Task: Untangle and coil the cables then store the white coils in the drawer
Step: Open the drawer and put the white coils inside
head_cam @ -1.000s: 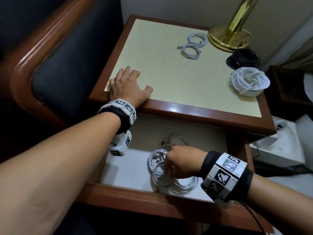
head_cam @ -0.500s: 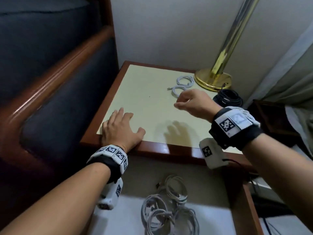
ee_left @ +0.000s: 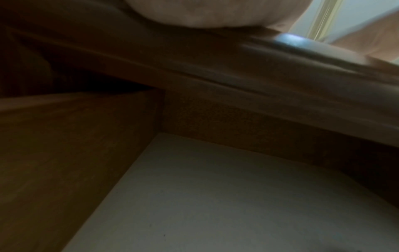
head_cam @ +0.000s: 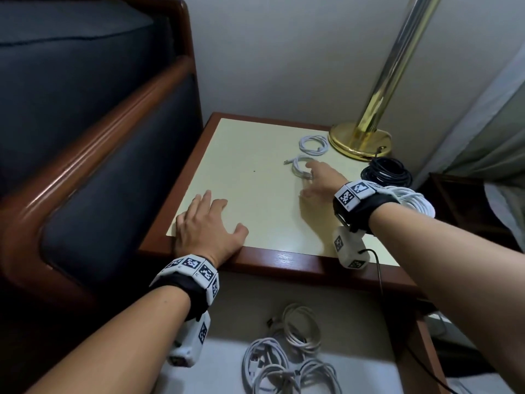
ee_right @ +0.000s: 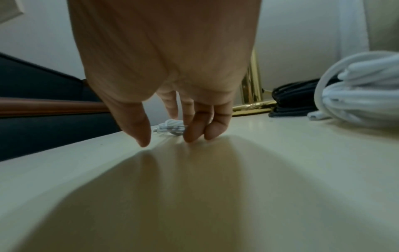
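Observation:
Two small white cable coils lie on the cream nightstand top: the nearer one and one further back. My right hand reaches over the top with fingers spread and relaxed, fingertips just short of the nearer coil, holding nothing. My left hand rests flat on the nightstand's front left corner. A thick white coil lies behind my right wrist. Several white coils lie in the open drawer below.
A black cable coil sits beside the brass lamp base at the back right. A dark upholstered headboard with a wooden frame borders the nightstand on the left. A curtain hangs at the right.
My right hand left the drawer, rose above the nightstand and moved forward to the nearer small white coil, its fingers uncurling. The left hand stayed flat on the corner. The head view tilted up.

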`<state>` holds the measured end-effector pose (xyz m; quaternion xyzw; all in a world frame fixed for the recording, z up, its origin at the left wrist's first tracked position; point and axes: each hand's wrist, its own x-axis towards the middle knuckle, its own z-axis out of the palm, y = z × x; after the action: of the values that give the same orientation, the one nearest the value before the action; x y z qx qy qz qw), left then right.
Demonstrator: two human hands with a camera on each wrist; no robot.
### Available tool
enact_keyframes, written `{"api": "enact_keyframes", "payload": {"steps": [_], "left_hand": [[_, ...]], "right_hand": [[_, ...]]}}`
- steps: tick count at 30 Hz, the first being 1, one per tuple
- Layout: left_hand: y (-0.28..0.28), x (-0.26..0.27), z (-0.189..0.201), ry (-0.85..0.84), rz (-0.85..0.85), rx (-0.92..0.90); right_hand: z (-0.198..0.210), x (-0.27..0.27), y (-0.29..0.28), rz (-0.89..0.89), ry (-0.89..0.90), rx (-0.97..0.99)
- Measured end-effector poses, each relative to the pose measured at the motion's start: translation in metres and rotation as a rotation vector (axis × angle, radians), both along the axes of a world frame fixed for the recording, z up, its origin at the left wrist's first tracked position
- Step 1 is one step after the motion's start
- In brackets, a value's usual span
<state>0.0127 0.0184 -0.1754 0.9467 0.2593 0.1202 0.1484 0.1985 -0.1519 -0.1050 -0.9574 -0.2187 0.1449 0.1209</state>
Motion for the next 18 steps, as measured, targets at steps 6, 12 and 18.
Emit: {"api": "enact_keyframes", "payload": {"steps": [6, 12, 18], "left_hand": [[0.0, -0.001, 0.001, -0.001, 0.001, -0.002], [-0.001, -0.003, 0.002, 0.005, 0.009, -0.019], [-0.003, -0.003, 0.006, 0.013, 0.007, -0.055]], "right_hand": [[0.007, -0.033, -0.003, 0.093, -0.062, -0.146], [0.01, -0.111, -0.028, 0.162, -0.043, 0.059], [0.014, -0.184, -0.057, 0.333, 0.101, 0.043]]}}
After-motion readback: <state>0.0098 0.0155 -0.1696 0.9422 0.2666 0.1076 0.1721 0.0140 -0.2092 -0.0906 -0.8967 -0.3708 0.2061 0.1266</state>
